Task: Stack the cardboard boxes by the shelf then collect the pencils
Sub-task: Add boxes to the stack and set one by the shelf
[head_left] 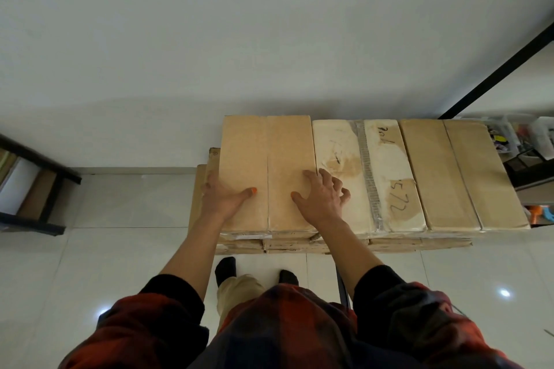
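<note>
Three cardboard boxes lie side by side on top of a stack against the white wall [269, 39]; the left box [266, 171] is plain tan, the middle box [359, 171] is pale, stained and scrawled with dark marker, and the right box [461, 174] sits tan beside it, the three touching edge to edge; flatter boxes below [299, 244] poke out under their near edge. The left hand [223, 196] grips the left box at its outer edge, fingers wrapped down over the side and thumb lying flat on the top; the right hand [322, 196] rests spread on the seam between left and middle boxes, fingers relaxed and closed on nothing. A black shelf [509, 60] stands just right of the stack, with clear tubs [536, 136] of small coloured items; another dark shelf frame [45, 189] sits well apart at the left; pale floor tiles [120, 249] show the person's dark socks [225, 268]; no pencils can be made out.
</note>
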`<state>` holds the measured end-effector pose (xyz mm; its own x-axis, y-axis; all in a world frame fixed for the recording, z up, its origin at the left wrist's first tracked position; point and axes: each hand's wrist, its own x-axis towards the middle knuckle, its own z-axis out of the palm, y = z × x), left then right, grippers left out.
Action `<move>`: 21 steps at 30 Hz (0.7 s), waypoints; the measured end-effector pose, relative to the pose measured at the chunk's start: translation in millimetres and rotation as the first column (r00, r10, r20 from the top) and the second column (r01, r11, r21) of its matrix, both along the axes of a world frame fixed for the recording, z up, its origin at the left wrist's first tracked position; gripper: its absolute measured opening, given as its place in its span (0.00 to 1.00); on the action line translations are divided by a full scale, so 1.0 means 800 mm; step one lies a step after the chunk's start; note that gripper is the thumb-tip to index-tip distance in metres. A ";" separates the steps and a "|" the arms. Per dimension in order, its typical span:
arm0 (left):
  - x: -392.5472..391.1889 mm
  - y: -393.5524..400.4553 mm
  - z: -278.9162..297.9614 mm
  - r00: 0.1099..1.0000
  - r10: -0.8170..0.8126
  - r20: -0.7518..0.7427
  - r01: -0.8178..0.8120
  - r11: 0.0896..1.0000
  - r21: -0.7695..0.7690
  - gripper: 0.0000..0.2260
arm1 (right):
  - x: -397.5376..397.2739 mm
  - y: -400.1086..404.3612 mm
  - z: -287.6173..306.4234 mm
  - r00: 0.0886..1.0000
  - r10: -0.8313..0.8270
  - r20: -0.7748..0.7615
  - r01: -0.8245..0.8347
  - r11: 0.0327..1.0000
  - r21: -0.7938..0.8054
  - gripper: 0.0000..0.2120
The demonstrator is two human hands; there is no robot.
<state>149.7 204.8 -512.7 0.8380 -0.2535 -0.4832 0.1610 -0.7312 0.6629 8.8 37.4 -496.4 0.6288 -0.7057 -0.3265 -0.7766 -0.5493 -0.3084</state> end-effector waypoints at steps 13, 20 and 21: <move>-0.024 -0.017 0.028 0.977 -0.136 0.162 0.099 0.971 0.216 0.54 | -0.012 0.009 0.009 0.997 -0.073 0.034 0.072 0.997 0.029 0.32; -0.063 -0.032 0.046 0.942 -0.275 0.191 0.236 0.950 0.204 0.48 | -0.041 0.022 0.022 0.973 -0.212 0.090 0.205 0.975 0.079 0.31; -0.070 -0.034 0.049 0.935 -0.303 0.186 0.265 0.943 0.203 0.47 | -0.046 0.024 0.024 0.969 -0.230 0.095 0.222 0.971 0.085 0.31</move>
<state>94.0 177.9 -473.6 0.8303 -0.4252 -0.3602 -0.2004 -0.8309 0.5190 -28.1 57.0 -477.2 0.4889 -0.8098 -0.3244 -0.8398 -0.3362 -0.4264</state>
